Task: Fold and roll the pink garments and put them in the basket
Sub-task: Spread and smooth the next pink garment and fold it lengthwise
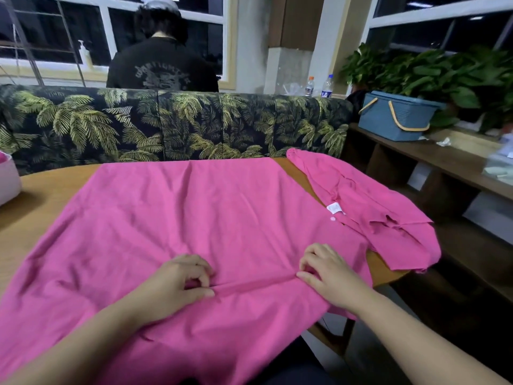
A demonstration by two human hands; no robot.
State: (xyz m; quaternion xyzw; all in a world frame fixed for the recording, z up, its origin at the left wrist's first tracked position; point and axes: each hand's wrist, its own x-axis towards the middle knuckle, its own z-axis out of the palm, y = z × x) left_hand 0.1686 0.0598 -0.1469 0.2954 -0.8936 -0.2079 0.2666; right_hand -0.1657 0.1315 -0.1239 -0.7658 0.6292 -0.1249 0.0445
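Observation:
A large pink garment (194, 218) lies spread over the wooden table (50, 187), its collar end with a white label (334, 208) hanging off the right edge. My left hand (177, 284) pinches a raised ridge of the fabric near the front middle. My right hand (327, 273) pinches the same ridge a little further right. A pale pink basket (8, 179) shows partly at the left edge of the table, with something pink inside it.
A palm-print sofa back (172, 123) runs behind the table, and a person in black (161, 65) sits beyond it, facing away. A blue basket with tan handles (397, 118) stands on a dark shelf (444, 159) at right, below plants (444, 73). Two bottles (319, 86) stand behind.

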